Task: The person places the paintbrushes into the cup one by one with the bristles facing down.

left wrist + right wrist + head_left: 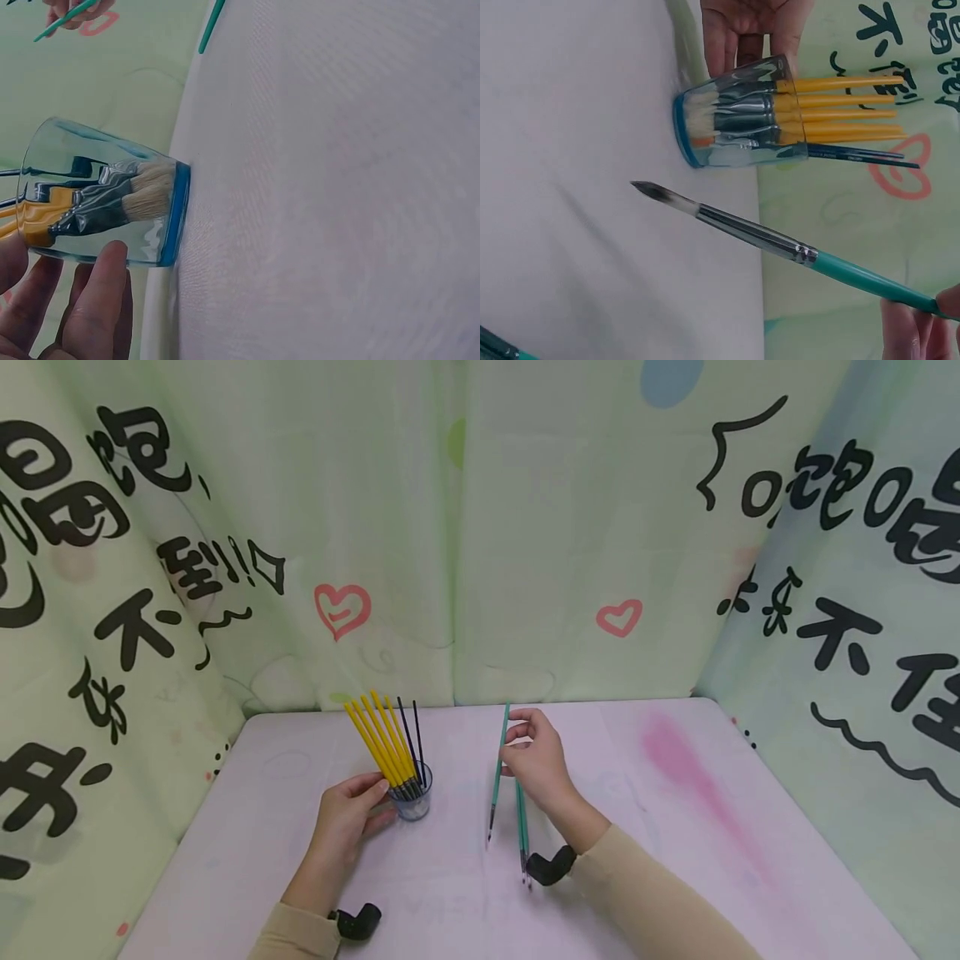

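A clear cup (97, 142) with a blue base stands upright, holding several yellow-handled paintbrushes (382, 739) and two dark-handled ones (855, 153), bristles down. My left hand (348, 818) is at the cup's left side, its fairly straight fingers against the wall and thumb near the rim. To the right, my right hand (540, 756) pinches a teal paintbrush (754, 234) by its handle, with the dark pointed bristles hanging down. More teal paintbrushes (522, 827) lie on the table beneath my right hand and wrist, partly hidden by them.
The table (450, 893) has a pale pinkish cover, with a brighter pink streak (697, 785) on the right. A pale green curtain (525, 543) with black writing and red hearts hangs behind the table and along both sides. A black wrist device (551, 866) sits on the right wrist.
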Motion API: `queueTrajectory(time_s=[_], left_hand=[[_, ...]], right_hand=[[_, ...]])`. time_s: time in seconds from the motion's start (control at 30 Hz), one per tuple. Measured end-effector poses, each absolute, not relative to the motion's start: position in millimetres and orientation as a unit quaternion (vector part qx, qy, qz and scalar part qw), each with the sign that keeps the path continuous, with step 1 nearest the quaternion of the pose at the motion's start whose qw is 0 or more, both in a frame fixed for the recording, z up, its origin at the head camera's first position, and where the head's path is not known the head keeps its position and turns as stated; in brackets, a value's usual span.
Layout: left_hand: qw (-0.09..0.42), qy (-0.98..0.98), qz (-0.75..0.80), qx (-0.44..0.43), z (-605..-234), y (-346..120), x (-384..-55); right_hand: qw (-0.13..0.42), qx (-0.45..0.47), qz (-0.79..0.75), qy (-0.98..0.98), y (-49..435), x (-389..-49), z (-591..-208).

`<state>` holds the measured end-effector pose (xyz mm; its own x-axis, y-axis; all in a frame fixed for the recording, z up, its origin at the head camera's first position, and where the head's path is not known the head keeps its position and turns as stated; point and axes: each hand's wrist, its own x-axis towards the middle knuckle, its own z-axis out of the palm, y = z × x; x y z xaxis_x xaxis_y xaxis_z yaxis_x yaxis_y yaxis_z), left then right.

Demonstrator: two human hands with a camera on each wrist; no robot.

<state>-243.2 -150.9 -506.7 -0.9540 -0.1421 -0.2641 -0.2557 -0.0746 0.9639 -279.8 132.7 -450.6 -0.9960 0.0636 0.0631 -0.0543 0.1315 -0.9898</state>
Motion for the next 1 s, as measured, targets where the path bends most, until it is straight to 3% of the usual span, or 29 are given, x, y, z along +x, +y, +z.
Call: queueTrajectory(time_s=[0.53, 1.0], left_hand=[[0.043, 0.688, 0.708, -0.152, -506.3, -151.5, -242.7], [0.037, 0.687, 0.711, -0.147, -506.6, -150.5, -242.7]], right_hand=[[0.122, 0.065, 0.721, -0.679, 96.5, -276.5, -420.5], [0.157, 0.115, 0.726, -0.660, 66.2, -281.3, -417.9]])
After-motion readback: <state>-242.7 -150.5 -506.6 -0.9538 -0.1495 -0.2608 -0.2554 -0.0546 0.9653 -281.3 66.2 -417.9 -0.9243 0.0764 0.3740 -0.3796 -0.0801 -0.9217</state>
